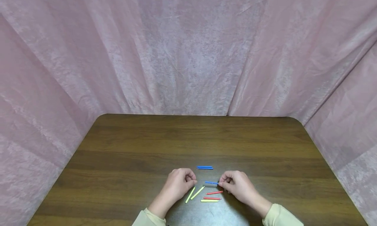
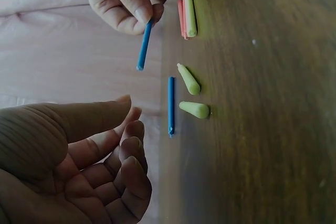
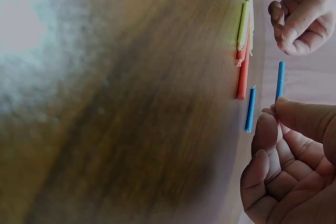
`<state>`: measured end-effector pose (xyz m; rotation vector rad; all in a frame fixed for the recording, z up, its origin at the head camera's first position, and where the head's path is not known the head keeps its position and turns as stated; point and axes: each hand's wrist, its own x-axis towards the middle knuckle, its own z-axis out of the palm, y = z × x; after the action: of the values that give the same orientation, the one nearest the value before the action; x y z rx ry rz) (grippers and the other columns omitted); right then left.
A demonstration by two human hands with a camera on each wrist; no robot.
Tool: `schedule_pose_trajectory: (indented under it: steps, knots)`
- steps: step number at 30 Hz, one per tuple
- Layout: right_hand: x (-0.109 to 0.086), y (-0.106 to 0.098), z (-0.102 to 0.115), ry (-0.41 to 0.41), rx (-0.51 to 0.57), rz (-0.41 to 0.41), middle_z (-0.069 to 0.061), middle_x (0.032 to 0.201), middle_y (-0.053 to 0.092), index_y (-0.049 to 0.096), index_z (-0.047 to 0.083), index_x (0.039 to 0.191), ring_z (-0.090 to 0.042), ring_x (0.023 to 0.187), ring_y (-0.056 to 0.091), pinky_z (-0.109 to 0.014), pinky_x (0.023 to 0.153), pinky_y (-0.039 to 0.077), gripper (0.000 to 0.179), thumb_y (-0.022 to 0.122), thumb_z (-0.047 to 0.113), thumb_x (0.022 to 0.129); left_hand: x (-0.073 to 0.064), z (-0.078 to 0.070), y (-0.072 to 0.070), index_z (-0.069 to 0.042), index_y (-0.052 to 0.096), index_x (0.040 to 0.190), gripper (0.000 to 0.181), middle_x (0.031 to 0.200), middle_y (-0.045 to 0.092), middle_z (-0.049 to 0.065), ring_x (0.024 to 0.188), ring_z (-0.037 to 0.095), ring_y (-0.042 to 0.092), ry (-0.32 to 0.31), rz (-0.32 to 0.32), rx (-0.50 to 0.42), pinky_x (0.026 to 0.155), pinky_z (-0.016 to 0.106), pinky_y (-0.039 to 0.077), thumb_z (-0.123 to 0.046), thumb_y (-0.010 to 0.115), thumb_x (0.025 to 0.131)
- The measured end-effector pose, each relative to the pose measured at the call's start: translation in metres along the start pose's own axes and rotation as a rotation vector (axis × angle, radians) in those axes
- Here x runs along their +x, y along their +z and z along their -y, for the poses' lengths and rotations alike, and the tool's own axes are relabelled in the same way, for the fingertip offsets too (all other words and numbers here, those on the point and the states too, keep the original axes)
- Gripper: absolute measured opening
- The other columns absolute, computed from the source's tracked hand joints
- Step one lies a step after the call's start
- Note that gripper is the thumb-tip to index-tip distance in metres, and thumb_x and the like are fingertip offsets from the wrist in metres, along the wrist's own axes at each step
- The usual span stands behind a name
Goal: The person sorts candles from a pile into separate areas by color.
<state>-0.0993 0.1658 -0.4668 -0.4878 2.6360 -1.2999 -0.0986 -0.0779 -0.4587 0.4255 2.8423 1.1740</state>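
So, blue stick (image 1: 210, 182) was clamped between thumb and fingertips of right hand (image 1: 239, 186), raised above worktop (image 1: 188, 141), well off its far edge, left hand (image 1: 178, 182) loosely curled by yellow sticks (image 1: 197, 193), red sticks (image 1: 214, 193) laid near right hand, blue pair (image 1: 204, 167) nearer that edge.

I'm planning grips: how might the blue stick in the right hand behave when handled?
Probably stiff: the blue stick juts straight from the right hand, pinched at one end. Slim, so likely light; rounded, so may roll.
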Motion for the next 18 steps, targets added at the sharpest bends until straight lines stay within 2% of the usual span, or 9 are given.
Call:
schedule_pose_trajectory:
  steps: [18]
  knots:
    - [0.014,0.001,0.0,0.02,-0.084,-0.045,0.012,0.065,0.056,0.066,0.017,0.075,-0.001,0.055,0.046,-0.021,0.055,0.041,0.014,0.075,0.009,0.082,-0.008,0.002,-0.003,-0.017,0.067,0.072,0.013,0.063,0.055,-0.013,0.059,-0.001,0.046,0.006,0.003,-0.016,0.06,0.022,0.04,-0.011,0.078,0.077]
